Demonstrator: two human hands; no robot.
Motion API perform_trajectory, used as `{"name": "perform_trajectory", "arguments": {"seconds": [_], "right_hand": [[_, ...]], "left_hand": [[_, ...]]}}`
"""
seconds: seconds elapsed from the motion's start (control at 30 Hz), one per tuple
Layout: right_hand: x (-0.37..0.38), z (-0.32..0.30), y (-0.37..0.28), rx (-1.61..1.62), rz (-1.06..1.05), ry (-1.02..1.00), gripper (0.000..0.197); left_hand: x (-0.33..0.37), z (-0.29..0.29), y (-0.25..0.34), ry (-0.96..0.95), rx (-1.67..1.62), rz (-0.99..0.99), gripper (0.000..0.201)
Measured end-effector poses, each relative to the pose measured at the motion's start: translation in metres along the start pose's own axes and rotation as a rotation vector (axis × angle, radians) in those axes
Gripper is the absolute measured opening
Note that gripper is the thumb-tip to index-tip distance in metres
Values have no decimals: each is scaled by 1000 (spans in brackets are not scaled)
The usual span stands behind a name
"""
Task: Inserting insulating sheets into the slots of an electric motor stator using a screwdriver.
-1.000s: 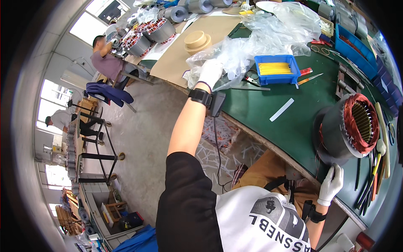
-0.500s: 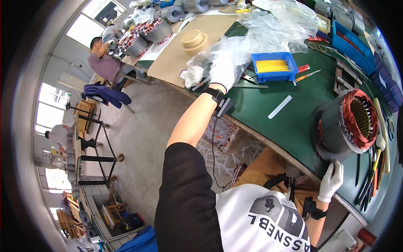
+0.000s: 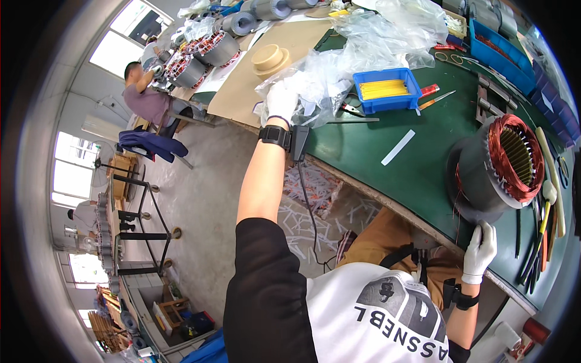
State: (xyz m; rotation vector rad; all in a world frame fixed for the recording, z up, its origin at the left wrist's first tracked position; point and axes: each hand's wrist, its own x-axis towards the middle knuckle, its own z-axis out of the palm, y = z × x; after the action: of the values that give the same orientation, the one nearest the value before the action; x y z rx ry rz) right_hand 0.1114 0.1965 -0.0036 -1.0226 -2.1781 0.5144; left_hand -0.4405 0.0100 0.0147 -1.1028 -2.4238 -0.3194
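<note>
My left hand (image 3: pixel 282 101), in a white glove, reaches over the far edge of the table into a crumpled clear plastic bag (image 3: pixel 327 81). Its fingers are hidden among the plastic folds, so its grip cannot be made out. Near the front edge at right lies my right hand (image 3: pixel 480 251), also gloved, fingers stretched out and nothing visible in it. Just beyond it stands a grey motor stator (image 3: pixel 484 172) wound with red copper wire (image 3: pixel 507 158). Thin loose wires hang from the stator's lower side, close to my right hand.
A blue bin (image 3: pixel 387 106) holds yellow strips, with pliers (image 3: pixel 352 109) beside it. A white strip (image 3: pixel 398 147) lies on the green tabletop (image 3: pixel 357 142). Cream rings (image 3: pixel 270 60) stand on brown board. Rods and a mallet (image 3: pixel 549 192) lie right of the stator. A co-worker (image 3: pixel 145 100) sits at far left.
My left hand has moved left and slightly toward me, over the spot where a crumpled white thing lay by the bag. The right hand stays by the stator. The whole view has shifted slightly.
</note>
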Motion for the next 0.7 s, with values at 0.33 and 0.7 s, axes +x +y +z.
{"name": "perform_trajectory", "arguments": {"seconds": [0.33, 0.7], "right_hand": [[-2, -6, 3, -61, -197, -57, 14], [-2, -2, 1, -84, -191, 16, 13]], "left_hand": [[2, -14, 69, -352, 91, 11, 30], [-6, 14, 71, -118, -158, -88, 27]]}}
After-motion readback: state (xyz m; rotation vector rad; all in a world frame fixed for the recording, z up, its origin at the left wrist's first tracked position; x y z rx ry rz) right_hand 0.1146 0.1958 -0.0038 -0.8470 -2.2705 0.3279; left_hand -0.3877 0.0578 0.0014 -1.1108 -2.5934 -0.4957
